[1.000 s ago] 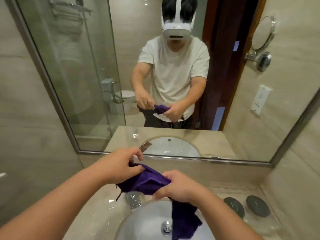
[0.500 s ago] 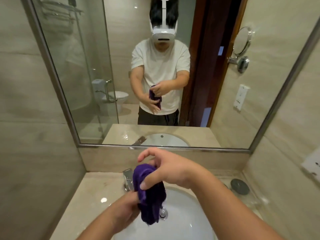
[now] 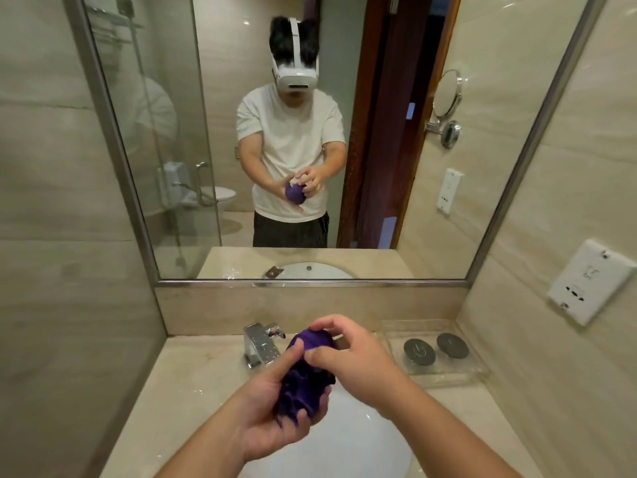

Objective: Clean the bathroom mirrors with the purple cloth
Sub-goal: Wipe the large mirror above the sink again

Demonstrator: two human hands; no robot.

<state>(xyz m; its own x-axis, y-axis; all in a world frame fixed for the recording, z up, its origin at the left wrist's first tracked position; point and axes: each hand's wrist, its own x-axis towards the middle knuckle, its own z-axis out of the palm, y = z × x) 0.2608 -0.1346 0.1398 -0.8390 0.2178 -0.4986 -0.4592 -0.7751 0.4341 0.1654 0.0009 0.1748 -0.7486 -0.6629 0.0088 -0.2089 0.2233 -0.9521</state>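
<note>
The purple cloth (image 3: 305,377) is bunched into a ball above the white sink (image 3: 348,439). My left hand (image 3: 275,412) cups the cloth from below with thumb and fingers curled round it. My right hand (image 3: 351,353) grips its upper part from the right, fingers curled over the top. The large wall mirror (image 3: 396,208) hangs straight ahead above the counter and reflects a person holding the cloth. A small round mirror on a wall arm appears only as a reflection (image 3: 446,94) at the right.
A chrome tap (image 3: 260,343) stands behind the sink. A clear tray (image 3: 441,372) with two dark round lids sits at the counter's right. A white wall socket (image 3: 591,281) is on the right wall. A beige tiled wall closes the left side.
The cloth hung long between my hands, was twisted upright, and is now wadded into a ball. My left hand went from beside to under it. The camera pulled back and tilted.
</note>
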